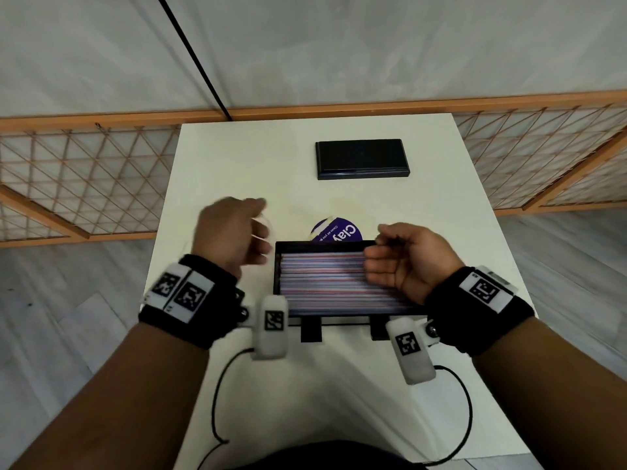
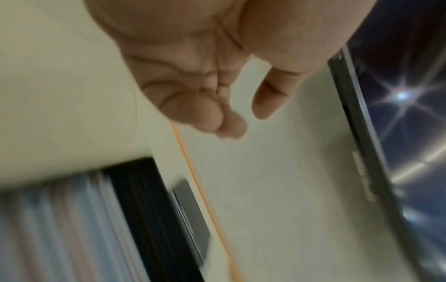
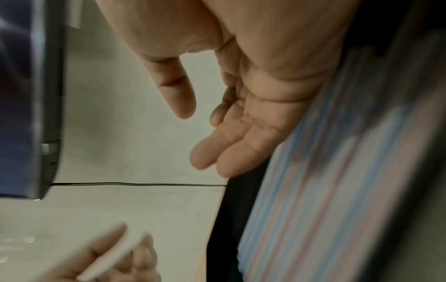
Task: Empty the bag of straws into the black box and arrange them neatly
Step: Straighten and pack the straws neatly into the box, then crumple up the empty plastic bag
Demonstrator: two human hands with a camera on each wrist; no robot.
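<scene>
The black box (image 1: 276, 266) sits mid-table, filled with red, white and blue straws (image 1: 322, 283) lying side by side along its length. My left hand (image 1: 237, 232) hovers just left of the box, blurred, its fingers curled on a crumpled clear bag (image 1: 263, 228). The right wrist view shows that bag (image 3: 113, 251) as a pale strip between the left fingers. My right hand (image 1: 400, 262) hangs over the box's right end with loosely bent fingers (image 3: 229, 133), holding nothing. The straws (image 3: 325, 190) run under that palm. In the left wrist view the straws (image 2: 48, 229) and the box wall (image 2: 144, 209) lie below the hand (image 2: 217, 106).
A glossy black lid (image 1: 361, 159) lies at the back of the white table (image 1: 237, 157). A round purple label or disc (image 1: 339, 232) pokes out behind the box. Wrist-camera cables (image 1: 217, 401) trail over the near table edge. A wooden lattice screen (image 1: 84, 181) stands beyond the table.
</scene>
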